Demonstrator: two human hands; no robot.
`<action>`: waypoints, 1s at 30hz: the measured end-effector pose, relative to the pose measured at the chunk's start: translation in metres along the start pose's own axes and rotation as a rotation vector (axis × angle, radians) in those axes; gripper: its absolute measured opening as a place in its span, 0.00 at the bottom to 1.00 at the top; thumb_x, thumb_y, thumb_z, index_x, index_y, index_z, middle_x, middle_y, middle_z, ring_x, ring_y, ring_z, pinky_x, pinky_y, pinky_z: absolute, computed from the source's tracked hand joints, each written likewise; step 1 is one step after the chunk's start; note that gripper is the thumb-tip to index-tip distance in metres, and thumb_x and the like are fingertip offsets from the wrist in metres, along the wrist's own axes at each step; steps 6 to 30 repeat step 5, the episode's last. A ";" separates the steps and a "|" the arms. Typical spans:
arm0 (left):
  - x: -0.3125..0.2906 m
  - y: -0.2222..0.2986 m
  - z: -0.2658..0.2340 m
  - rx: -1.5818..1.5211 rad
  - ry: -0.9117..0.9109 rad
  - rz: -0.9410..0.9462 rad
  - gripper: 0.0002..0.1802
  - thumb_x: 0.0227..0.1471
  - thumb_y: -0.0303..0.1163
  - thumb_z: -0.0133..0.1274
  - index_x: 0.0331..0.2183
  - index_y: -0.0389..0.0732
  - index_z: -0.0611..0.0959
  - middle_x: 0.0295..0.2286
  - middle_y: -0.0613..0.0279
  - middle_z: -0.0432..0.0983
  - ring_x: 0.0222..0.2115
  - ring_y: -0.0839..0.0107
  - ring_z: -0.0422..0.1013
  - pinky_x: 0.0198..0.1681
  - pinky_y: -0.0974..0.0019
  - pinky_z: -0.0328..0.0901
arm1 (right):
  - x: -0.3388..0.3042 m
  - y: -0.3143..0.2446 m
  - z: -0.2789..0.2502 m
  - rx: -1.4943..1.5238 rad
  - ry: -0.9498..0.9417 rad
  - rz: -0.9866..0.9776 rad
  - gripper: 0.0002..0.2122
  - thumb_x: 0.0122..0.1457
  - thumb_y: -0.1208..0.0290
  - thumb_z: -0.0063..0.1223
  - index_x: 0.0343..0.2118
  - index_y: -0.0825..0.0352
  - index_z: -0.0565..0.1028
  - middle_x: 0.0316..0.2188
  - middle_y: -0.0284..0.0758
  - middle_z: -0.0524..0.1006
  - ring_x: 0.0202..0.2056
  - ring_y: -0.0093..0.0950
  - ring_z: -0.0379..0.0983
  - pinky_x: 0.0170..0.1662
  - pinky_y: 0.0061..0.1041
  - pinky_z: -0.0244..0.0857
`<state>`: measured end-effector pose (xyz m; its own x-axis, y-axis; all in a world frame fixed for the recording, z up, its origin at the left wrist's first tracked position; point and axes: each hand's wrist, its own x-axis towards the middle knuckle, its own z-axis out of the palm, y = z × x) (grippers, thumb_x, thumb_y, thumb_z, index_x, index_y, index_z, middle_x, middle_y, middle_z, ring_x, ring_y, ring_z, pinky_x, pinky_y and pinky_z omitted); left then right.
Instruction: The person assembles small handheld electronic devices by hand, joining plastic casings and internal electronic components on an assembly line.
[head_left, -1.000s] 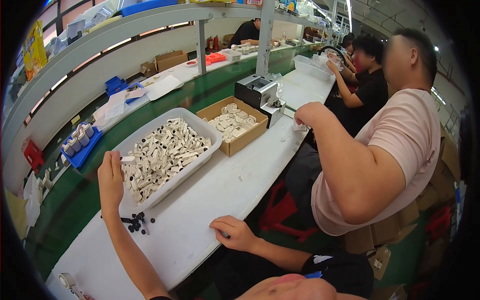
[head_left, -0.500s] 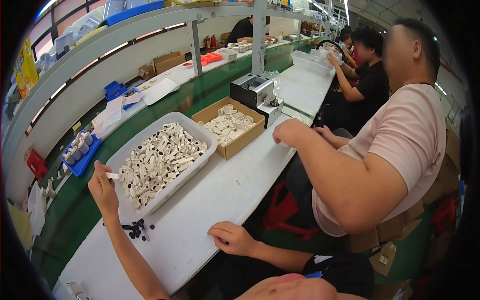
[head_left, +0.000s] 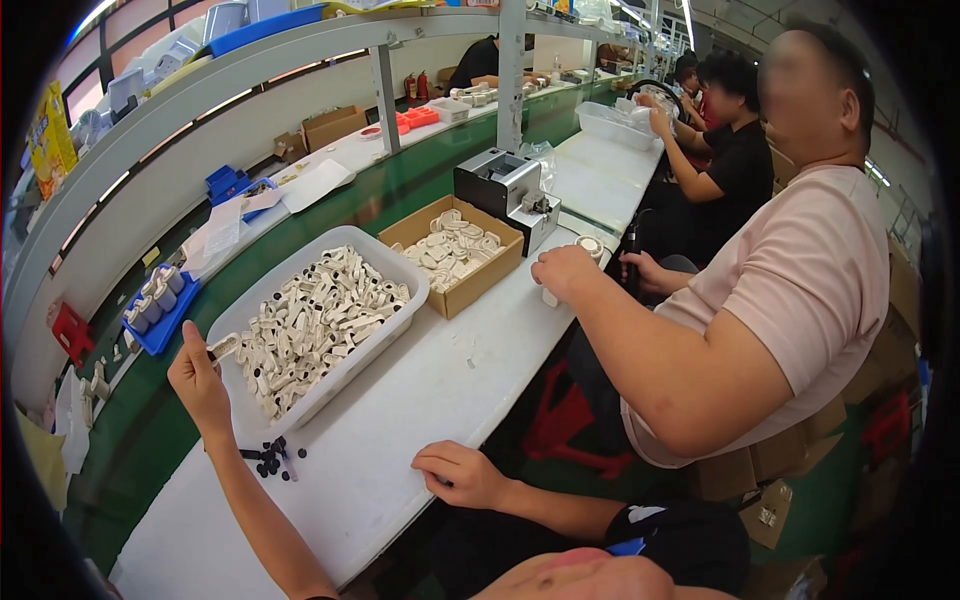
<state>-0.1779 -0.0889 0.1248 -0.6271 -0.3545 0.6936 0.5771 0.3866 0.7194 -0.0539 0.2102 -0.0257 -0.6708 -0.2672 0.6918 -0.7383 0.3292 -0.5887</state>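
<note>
My left hand is raised at the left wall of a white plastic bin. Between its thumb and fingers it grips a small white plastic part, long and rounded, with its hollow side showing. Many similar white parts, several with black ends, are heaped in the bin. My right hand rests at the table's near edge with its fingers curled; a dark spot shows among them, and what they hold, if anything, is hidden. Small black round caps lie in a loose pile below the bin's near corner.
A cardboard box of flat white parts stands beyond the bin, beside a black and silver machine. At right, a co-worker in a pink shirt reaches over the table. A green conveyor belt runs along the far side.
The part in my left hand has turned and now shows its hollow side. My right hand stays at the table edge. The co-worker's head has turned, and their hand has lowered slightly.
</note>
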 end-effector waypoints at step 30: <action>0.000 0.003 0.001 0.031 0.010 0.043 0.29 0.64 0.43 0.46 0.14 0.41 0.62 0.12 0.76 0.51 0.14 0.86 0.44 0.17 0.72 0.38 | -0.001 0.003 0.000 -0.008 -0.022 0.005 0.11 0.48 0.82 0.56 0.36 0.68 0.76 0.36 0.38 0.77 0.38 0.36 0.75 0.40 0.28 0.71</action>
